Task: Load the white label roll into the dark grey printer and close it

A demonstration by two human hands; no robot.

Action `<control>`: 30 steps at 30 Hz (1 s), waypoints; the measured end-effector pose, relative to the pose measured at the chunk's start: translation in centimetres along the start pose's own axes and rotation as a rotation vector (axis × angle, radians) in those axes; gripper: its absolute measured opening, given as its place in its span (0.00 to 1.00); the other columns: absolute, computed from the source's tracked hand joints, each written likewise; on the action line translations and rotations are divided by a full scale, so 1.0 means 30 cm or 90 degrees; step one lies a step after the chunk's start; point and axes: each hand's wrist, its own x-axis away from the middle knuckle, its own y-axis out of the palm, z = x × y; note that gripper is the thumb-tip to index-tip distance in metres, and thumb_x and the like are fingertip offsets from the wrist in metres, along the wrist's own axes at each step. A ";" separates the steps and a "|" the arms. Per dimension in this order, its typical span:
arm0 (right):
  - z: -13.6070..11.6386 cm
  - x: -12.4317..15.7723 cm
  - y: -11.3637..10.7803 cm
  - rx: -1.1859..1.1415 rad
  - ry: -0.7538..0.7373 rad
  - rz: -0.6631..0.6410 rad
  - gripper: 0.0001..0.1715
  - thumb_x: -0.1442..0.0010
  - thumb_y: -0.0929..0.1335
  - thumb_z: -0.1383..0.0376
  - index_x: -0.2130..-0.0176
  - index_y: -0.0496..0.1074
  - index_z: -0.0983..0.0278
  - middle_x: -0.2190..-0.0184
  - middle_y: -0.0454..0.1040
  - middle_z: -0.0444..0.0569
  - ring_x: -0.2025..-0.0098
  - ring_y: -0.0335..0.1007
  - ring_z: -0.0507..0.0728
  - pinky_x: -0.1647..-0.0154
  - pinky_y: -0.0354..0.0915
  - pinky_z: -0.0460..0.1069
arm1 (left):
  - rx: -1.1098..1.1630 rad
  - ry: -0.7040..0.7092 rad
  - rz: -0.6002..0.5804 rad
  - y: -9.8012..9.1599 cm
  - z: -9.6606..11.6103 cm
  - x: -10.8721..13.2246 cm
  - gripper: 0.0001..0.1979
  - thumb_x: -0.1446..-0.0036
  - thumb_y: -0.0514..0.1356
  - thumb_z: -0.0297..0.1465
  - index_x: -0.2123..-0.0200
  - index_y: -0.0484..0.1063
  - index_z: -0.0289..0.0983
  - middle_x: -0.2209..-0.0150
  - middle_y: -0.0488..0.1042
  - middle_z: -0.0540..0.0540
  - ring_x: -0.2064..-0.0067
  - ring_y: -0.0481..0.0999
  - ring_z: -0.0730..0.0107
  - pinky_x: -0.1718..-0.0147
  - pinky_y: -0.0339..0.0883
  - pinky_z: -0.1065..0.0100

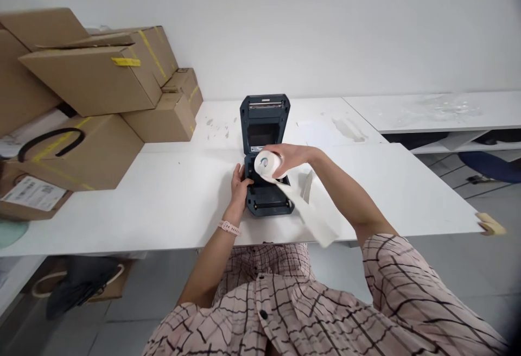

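Note:
A dark label printer (pixel 265 122) stands on the white table with its lid raised. My right hand (pixel 290 158) is wrapped round a white paper roll (pixel 266 164) above the printer's open bay. From the roll a loose strip of paper hangs down to the right, past the printer's front corner and over the table's front edge. My left hand (pixel 240 185), fingers apart, rests against the printer's left side, its thumb at the rim of the bay.
Cardboard boxes (pixel 93 82) are stacked on the table's left side, with a black curved strap on one. Clear plastic (pixel 451 107) lies at the back right. A yellowish block (pixel 490 224) sits at the right front corner. A dark blue seat shows beyond.

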 end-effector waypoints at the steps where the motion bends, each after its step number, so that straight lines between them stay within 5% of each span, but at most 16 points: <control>1: -0.026 -0.027 0.012 0.059 0.024 -0.045 0.44 0.57 0.80 0.54 0.42 0.71 0.60 0.43 0.77 0.54 0.44 0.74 0.68 0.43 0.70 0.59 | 0.017 -0.005 0.001 0.001 0.001 0.002 0.53 0.58 0.61 0.18 0.26 0.52 0.38 0.25 0.57 0.38 0.26 0.61 0.54 0.31 0.60 0.59; 7: -0.068 -0.135 0.063 0.238 0.119 -0.154 0.39 0.55 0.79 0.53 0.46 0.72 0.62 0.45 0.78 0.56 0.46 0.76 0.71 0.49 0.72 0.58 | 0.042 -0.018 -0.009 0.001 0.012 0.013 0.52 0.56 0.62 0.19 0.26 0.52 0.38 0.24 0.57 0.39 0.26 0.61 0.54 0.30 0.59 0.60; 14: -0.060 -0.176 0.159 0.326 0.161 -0.159 0.43 0.49 0.78 0.53 0.40 0.70 0.69 0.42 0.76 0.64 0.43 0.75 0.73 0.48 0.72 0.60 | 0.056 -0.018 -0.003 0.007 0.015 0.004 0.53 0.57 0.62 0.18 0.27 0.53 0.40 0.24 0.57 0.41 0.25 0.60 0.58 0.29 0.56 0.62; 20: -0.071 0.005 0.220 0.305 0.048 0.021 0.39 0.34 0.71 0.54 0.31 0.63 0.66 0.34 0.70 0.64 0.35 0.70 0.73 0.37 0.69 0.65 | 0.049 -0.022 -0.006 0.003 0.005 -0.004 0.52 0.56 0.62 0.19 0.27 0.53 0.42 0.24 0.58 0.41 0.26 0.61 0.57 0.29 0.57 0.59; 25: -0.156 0.221 0.450 0.298 0.000 0.155 0.38 0.28 0.63 0.45 0.30 0.63 0.62 0.28 0.62 0.63 0.27 0.60 0.72 0.31 0.65 0.70 | 0.025 0.008 -0.019 -0.001 0.005 0.014 0.48 0.52 0.63 0.21 0.27 0.56 0.41 0.24 0.57 0.41 0.25 0.60 0.55 0.30 0.59 0.59; 30: -0.197 0.258 0.630 0.323 0.071 0.218 0.44 0.30 0.62 0.41 0.29 0.62 0.66 0.24 0.53 0.66 0.22 0.48 0.72 0.27 0.59 0.69 | -0.004 0.021 -0.026 -0.003 0.008 0.025 0.47 0.50 0.63 0.23 0.27 0.56 0.42 0.24 0.57 0.41 0.25 0.60 0.53 0.30 0.61 0.58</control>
